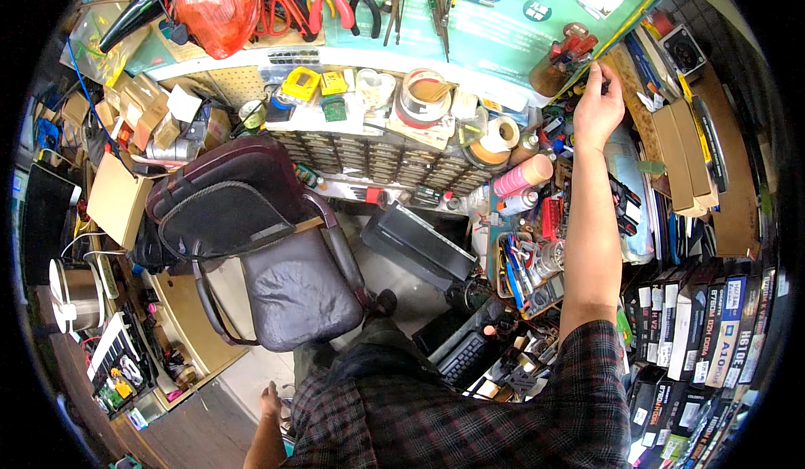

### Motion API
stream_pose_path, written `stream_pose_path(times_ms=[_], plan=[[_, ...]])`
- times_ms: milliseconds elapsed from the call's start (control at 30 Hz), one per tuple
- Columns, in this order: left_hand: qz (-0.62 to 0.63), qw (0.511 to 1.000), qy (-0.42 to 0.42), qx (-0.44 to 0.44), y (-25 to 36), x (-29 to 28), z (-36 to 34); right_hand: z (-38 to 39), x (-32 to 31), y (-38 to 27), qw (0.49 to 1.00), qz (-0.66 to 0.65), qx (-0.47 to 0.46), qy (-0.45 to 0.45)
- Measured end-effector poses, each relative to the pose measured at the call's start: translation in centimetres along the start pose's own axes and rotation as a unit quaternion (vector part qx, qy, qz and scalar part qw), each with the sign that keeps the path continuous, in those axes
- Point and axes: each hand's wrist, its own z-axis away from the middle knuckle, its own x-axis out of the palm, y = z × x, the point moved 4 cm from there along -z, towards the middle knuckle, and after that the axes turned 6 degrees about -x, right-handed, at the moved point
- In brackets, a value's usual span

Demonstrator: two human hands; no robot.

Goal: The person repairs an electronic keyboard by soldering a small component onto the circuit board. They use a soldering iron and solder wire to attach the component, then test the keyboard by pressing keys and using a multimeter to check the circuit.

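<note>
My right arm stretches far forward, and my right hand [599, 107] is raised at the lower right corner of the green board. Its fingers are curled together; what they hold, if anything, is hidden. Just left of it stands a brownish jar [547, 77] with red-handled tools [573, 46] sticking out. My left hand [269, 401] hangs low at my side, near the pale floor, its fingers mostly hidden from view.
A dark padded chair [302, 289] stands in front of me. Beyond it is a bank of small drawers [369, 163] with tape rolls [501, 134] on top. Pliers [366, 4] hang on the green board. Stacked boxes [721, 326] line the right; an open carton [119, 201] sits left.
</note>
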Motion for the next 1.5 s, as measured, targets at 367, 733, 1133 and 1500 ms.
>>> stream_pose_path(times_ms=[367, 733, 1133, 1500], plan=[[-0.257, 0.961, 0.009, 0.101, 2.7, 2.3, 6.7, -0.7, 1.3, -0.8, 1.0, 0.01, -0.018, 0.016], [-0.126, 0.987, 0.001, 0.098, -2.6, 1.7, 5.4, 0.9, 2.4, -0.9, 0.998, 0.046, -0.026, -0.03], [-0.132, 0.985, -0.02, 0.109, -4.6, 0.7, 4.5, -0.2, 1.8, 1.8, 0.998, -0.063, 0.009, -0.012], [-0.067, 0.993, -0.056, 0.083, 0.6, 1.2, 9.0, 1.9, 2.0, 2.4, 0.996, -0.013, 0.042, -0.08]])
